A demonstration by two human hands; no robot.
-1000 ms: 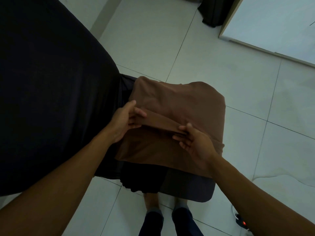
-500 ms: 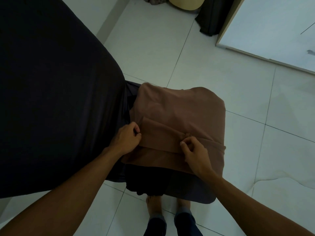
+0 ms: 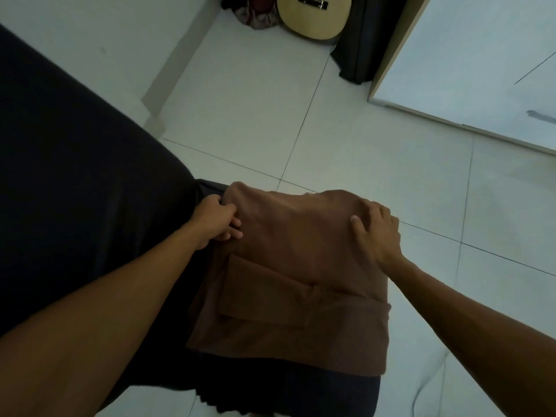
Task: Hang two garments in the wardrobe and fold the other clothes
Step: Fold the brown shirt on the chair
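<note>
Head view, nearest first: we note both forearms reaching forward from the lower corners of the frame. Between them lies a brown garment (image 3: 301, 266), partly folded, with a narrower folded band lying across its near half. It rests on a dark cloth (image 3: 270, 395) whose edge shows below the garment's near hem; what supports these we cannot tell. A large black fabric mass (image 3: 75, 191) fills the left side, touching the garment's left edge.

The left hand (image 3: 215, 221) sits at the garment's far left corner, fingers curled round the brown edge, gripping it. The right hand (image 3: 376, 230) lies on the far right corner, thumb spread and fingers bent over the rounded edge; we record it as grasping the brown garment, though the fingertips are hidden beyond the fold.

Beyond the garment we see a pale tiled floor (image 3: 331, 130) with dark grout lines. A pale cable (image 3: 421, 386) curves over the tiles at the lower right. Farther right stands a white panel with a light wooden edge (image 3: 481, 70). At the far end a guitar (image 3: 313, 16) leans beside a dark upright cloth (image 3: 358, 49), with a bundle of patterned fabric (image 3: 258, 13) just to its left.
</note>
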